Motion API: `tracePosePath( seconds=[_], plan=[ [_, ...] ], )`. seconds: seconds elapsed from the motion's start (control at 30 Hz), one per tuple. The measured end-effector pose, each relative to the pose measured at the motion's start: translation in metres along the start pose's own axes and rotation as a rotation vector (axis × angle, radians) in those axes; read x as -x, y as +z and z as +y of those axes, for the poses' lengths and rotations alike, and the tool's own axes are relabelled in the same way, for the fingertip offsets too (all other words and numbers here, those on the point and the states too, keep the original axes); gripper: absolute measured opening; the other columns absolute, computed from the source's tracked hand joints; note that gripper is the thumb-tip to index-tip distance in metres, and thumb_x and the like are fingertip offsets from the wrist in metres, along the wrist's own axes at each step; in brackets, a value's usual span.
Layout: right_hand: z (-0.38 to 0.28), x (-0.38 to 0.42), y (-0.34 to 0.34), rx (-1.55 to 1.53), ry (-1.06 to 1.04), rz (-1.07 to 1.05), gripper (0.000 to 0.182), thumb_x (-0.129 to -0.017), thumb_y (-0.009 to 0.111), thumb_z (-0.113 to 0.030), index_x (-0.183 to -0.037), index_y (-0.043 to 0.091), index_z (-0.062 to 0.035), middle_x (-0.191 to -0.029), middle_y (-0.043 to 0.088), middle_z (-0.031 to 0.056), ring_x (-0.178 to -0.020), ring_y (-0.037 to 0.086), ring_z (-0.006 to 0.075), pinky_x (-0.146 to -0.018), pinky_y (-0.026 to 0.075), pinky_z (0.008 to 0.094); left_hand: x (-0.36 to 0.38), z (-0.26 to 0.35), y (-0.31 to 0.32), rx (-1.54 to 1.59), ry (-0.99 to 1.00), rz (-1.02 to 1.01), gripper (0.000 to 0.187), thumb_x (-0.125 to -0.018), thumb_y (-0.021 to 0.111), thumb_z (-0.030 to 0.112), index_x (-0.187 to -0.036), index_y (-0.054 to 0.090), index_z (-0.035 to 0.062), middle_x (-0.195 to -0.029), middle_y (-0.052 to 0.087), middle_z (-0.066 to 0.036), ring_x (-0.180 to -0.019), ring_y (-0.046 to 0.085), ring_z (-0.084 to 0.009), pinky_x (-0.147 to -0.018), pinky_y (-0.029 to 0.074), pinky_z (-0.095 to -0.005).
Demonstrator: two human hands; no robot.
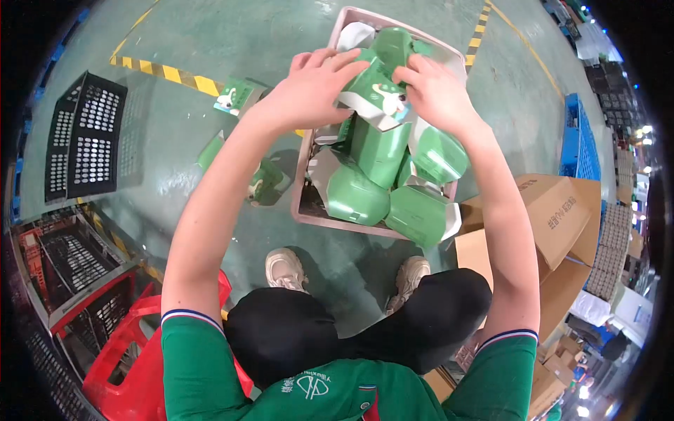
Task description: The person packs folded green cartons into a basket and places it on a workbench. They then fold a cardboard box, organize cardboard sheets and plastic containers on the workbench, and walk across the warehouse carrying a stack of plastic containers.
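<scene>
Seated on a red plastic stool (133,365), both arms stretched forward over a pinkish crate (309,210) that stands on the green floor (232,42) just in front of my shoes.

Left hand (309,88): fingers spread and curled over the left side of a green printed carton (379,88), thumb underneath; it grips the carton. Right hand (435,91): fingers bent over the carton's right side, also gripping it. The carton is held between both hands, above the far half of the crate, lifted clear of the pile below. Its grey inner flap shows at the lower edge, and a white cartoon figure is printed on the face toward me.

Crate contents: heaped with more green cartons (365,182) of the same print, lying at mixed angles, some with grey insides showing; one carton (421,214) leans over the near right rim.

On the floor left of the crate: three loose green cartons, one (239,95) near the yellow-black hazard stripe (175,74), two closer to my left forearm, one of which (267,184) lies just beside the crate wall.

Surroundings: black perforated crate (84,137) well off to the left; open brown cardboard boxes (554,217) at right, just beside the pinkish crate; blue pallet (579,140) beyond them.
</scene>
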State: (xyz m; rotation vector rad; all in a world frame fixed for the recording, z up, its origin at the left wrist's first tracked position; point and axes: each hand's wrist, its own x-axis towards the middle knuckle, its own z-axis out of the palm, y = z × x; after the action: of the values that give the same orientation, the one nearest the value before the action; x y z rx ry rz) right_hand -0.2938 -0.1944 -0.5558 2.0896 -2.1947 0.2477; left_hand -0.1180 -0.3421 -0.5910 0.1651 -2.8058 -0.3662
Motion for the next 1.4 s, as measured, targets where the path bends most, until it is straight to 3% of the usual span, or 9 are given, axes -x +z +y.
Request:
tracePosePath(
  seconds=[0.2, 0.27, 0.33, 0.4, 0.6, 0.8, 1.1, 1.27, 1.4],
  plan=[
    [-0.016, 0.017, -0.033, 0.027, -0.017, -0.066, 0.015, -0.068, 0.056, -0.006, -0.082, 0.059, -0.0101, -0.108, 0.051, 0.0101, -0.098, 0.048, 0.0276, -0.085, 0.038, 0.04, 0.088, -0.051, -0.024, 0.488, -0.344, 0.24, 0.048, -0.074, 0.061, 0.014, -0.12, 0.049, 0.011, -0.127, 0.045, -0.006, -0.117, 0.04, -0.0249, -0.098, 0.031, -0.037],
    [-0.018, 0.025, -0.046, 0.008, -0.105, 0.004, 0.016, -0.066, 0.057, -0.002, -0.08, 0.059, -0.0083, -0.115, 0.05, 0.011, -0.101, 0.048, 0.0284, -0.086, 0.037, 0.0395, 0.138, -0.086, 0.012, 0.479, -0.676, 0.175, 0.048, -0.073, 0.064, 0.019, -0.118, 0.051, 0.0108, -0.125, 0.047, -0.008, -0.114, 0.044, -0.0246, -0.098, 0.031, -0.0394],
    [-0.024, 0.035, -0.055, -0.038, -0.087, -0.009, 0.02, -0.063, 0.058, 0.005, -0.08, 0.059, -0.0058, -0.124, 0.046, 0.0115, -0.104, 0.048, 0.0292, -0.088, 0.037, 0.0385, 0.196, -0.113, 0.075, 0.305, -0.605, 0.044, 0.055, -0.07, 0.067, 0.024, -0.12, 0.048, 0.0113, -0.129, 0.043, -0.008, -0.114, 0.042, -0.028, -0.097, 0.032, -0.0402],
    [-0.024, 0.053, -0.055, -0.039, 0.064, -0.039, 0.025, -0.062, 0.057, 0.008, -0.083, 0.059, -0.0052, -0.125, 0.046, 0.0117, -0.104, 0.049, 0.0284, -0.088, 0.038, 0.0375, 0.236, -0.091, 0.112, 0.034, -0.826, -0.191, 0.061, -0.067, 0.07, 0.027, -0.121, 0.047, 0.0119, -0.132, 0.038, -0.009, -0.113, 0.041, -0.032, -0.095, 0.034, -0.0397],
    [0.002, 0.118, -0.048, -0.19, 0.45, -0.005, 0.016, -0.075, 0.049, 0.01, -0.085, 0.055, -0.0016, -0.124, 0.046, 0.0081, -0.1, 0.05, 0.021, -0.085, 0.041, 0.0324, 0.229, -0.091, 0.111, 0.122, -0.861, -0.173, 0.057, -0.063, 0.066, 0.02, -0.117, 0.05, 0.013, -0.129, 0.038, -0.008, -0.112, 0.04, -0.0336, -0.086, 0.041, -0.0442],
    [0.011, 0.159, -0.053, -0.254, 0.632, -0.074, 0.011, -0.078, 0.047, 0.007, -0.085, 0.053, 0.0011, -0.122, 0.047, 0.0078, -0.095, 0.051, 0.0181, -0.084, 0.041, 0.0292, 0.238, -0.091, 0.099, 0.073, -1.022, -0.269, 0.032, -0.068, 0.061, 0.013, -0.099, 0.059, 0.0072, -0.097, 0.054, -0.012, -0.088, 0.056, -0.0288, -0.076, 0.046, -0.037],
    [0.016, 0.194, -0.052, -0.289, 0.701, -0.007, 0.011, -0.08, 0.048, 0.003, -0.087, 0.056, 0.0007, -0.119, 0.05, 0.0074, -0.099, 0.05, 0.0184, -0.085, 0.04, 0.0307, 0.232, -0.077, 0.043, 0.463, -1.169, 0.184, 0.018, -0.076, 0.058, 0.004, -0.092, 0.062, 0.0029, -0.083, 0.063, -0.009, -0.078, 0.059, -0.0156, -0.07, 0.045, -0.0257],
    [0.018, 0.202, -0.046, -0.425, 0.784, 0.055, 0.011, -0.081, 0.048, 0.002, -0.087, 0.057, -0.0016, -0.117, 0.052, 0.0055, -0.1, 0.05, 0.0168, -0.082, 0.04, 0.0286, 0.164, -0.033, -0.044, 1.162, -0.948, 0.711, 0.034, -0.08, 0.05, -0.002, -0.114, 0.048, -0.0026, -0.106, 0.056, -0.01, -0.092, 0.057, -0.0176, -0.085, 0.045, -0.029],
    [0.022, 0.18, -0.033, -0.562, 0.721, 0.085, 0.012, -0.082, 0.048, 0.001, -0.089, 0.057, -0.0036, -0.115, 0.053, 0.0047, -0.096, 0.051, 0.0142, -0.079, 0.04, 0.026, 0.066, 0.025, -0.076, 0.958, -0.635, 0.379, 0.026, -0.078, 0.053, 0.006, -0.103, 0.055, -0.0018, -0.094, 0.058, -0.004, -0.082, 0.056, -0.0105, -0.071, 0.044, -0.0219]
  ],
)
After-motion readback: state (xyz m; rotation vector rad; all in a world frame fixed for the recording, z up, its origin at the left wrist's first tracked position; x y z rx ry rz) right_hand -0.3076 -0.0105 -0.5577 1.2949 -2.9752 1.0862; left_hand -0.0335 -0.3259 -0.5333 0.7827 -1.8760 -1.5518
